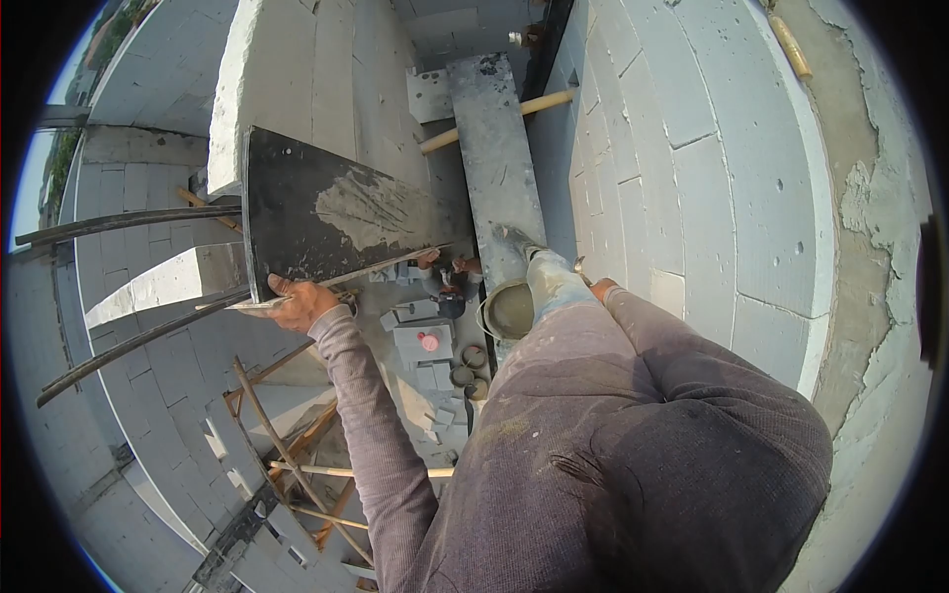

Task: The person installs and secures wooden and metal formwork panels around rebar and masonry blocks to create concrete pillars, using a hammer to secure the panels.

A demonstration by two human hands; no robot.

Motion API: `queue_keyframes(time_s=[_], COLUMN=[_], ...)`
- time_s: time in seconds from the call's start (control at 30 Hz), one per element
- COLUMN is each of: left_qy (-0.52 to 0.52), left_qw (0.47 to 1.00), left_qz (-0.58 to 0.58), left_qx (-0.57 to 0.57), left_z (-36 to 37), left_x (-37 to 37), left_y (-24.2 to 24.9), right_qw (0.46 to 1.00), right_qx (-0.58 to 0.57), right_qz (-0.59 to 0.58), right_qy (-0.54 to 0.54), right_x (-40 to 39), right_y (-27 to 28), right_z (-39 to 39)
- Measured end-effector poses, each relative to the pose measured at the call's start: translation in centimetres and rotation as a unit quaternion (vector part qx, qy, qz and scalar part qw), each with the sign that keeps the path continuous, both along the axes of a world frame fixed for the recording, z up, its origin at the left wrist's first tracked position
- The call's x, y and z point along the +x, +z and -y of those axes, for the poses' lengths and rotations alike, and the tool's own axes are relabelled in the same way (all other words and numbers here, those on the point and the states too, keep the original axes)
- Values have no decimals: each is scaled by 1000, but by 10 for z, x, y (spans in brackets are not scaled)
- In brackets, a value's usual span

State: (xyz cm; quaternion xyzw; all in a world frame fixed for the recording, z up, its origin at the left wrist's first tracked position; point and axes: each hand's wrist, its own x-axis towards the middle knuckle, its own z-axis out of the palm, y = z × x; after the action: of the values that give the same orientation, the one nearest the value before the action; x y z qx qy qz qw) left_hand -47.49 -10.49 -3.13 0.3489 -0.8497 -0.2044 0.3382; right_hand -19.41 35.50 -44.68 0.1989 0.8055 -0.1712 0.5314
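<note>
My left hand point(301, 304) is closed round the lower corner of a black panel point(287, 212). The panel is tilted, with grey mortar smeared across its face, and its far end reaches over the drop beside the plank. Low by my leg is my right hand point(601, 288), mostly hidden by its sleeve; the fingers do not show. A small metallic bit point(580, 265) pokes out beside it. Nearby, a bucket point(511, 308) of grey mortar stands against my boot.
I stand on a narrow scaffold plank point(504, 158) carried by a wooden pole point(547, 102). Block walls rise on both sides, including a right wall point(692, 178). Far below, a person point(451, 299) is near several buckets point(474, 357) and blocks. Two dark bars point(129, 225) jut left.
</note>
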Motion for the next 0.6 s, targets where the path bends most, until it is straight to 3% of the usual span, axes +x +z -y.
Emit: queue_keyframes(time_s=[0.07, 0.2, 0.3, 0.37, 0.47, 0.57, 0.6], left_qy=[-14, 0, -12, -19, 5, -59, -59], left_qw=[999, 1000, 999, 999, 999, 996, 996], left_qz=[-37, 12, -28, 7, 31, -51, -51], left_qx=[-1, 26, -20, 51, 38, 54, 54], left_z=[-1, 3, 8, 0, -3, -1, -1], left_x=[0, 1, -1, 2, 2, 1, 0], left_y=[0, -3, -8, 2, 6, 4, 4], right_qw=[993, 998, 989, 992, 998, 1000, 1000], right_qx=[-29, -15, -48, -29, -24, 2, 1], right_qz=[-20, -15, -11, 13, 3, 13, 13], right_qy=[114, 58, 139, 118, 55, -28, -29], right_x=[7, 0, -3, -4, -4, -26, -25], right_y=[-30, -4, -2, 0, 1, 93, 80], right_z=[-6, -3, -3, -2, -2, 7, 8])
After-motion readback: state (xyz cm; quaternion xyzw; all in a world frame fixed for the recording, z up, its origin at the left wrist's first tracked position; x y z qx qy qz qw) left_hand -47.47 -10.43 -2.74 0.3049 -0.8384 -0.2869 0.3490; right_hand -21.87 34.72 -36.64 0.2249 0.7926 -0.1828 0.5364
